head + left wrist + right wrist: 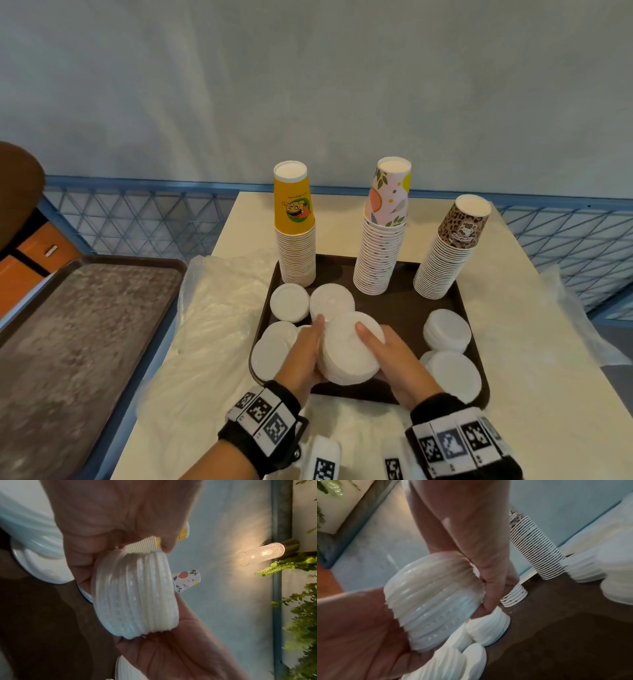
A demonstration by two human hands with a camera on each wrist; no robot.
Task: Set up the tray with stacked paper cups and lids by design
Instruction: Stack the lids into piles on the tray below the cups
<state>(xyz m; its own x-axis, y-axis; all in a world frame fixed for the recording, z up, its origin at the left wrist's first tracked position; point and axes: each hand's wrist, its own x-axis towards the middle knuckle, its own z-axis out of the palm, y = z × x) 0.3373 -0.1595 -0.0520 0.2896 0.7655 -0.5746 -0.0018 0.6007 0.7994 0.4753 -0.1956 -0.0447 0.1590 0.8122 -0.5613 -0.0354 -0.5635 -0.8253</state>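
Note:
A brown tray (394, 310) lies on the cream table. Along its back stand three upside-down cup stacks: yellow (295, 240), floral (382, 240) and leopard-print (448, 253). Several low piles of white lids lie on it, at the left (289, 302) (274, 353) and the right (447, 330) (454, 375). Above the tray's front middle I hold one tilted lid stack (349, 349) (135, 595) (433, 599) between both hands. My left hand (310, 342) (120, 520) grips its left side. My right hand (373, 342) (471, 534) grips its right side, thumb over the top lid.
Crumpled clear plastic wrap (212, 325) lies on the table left of the tray, and more (565, 325) at the right. A second, worn brown tray (78, 342) sits on a lower surface at far left. A blue mesh rail (137, 219) runs behind the table.

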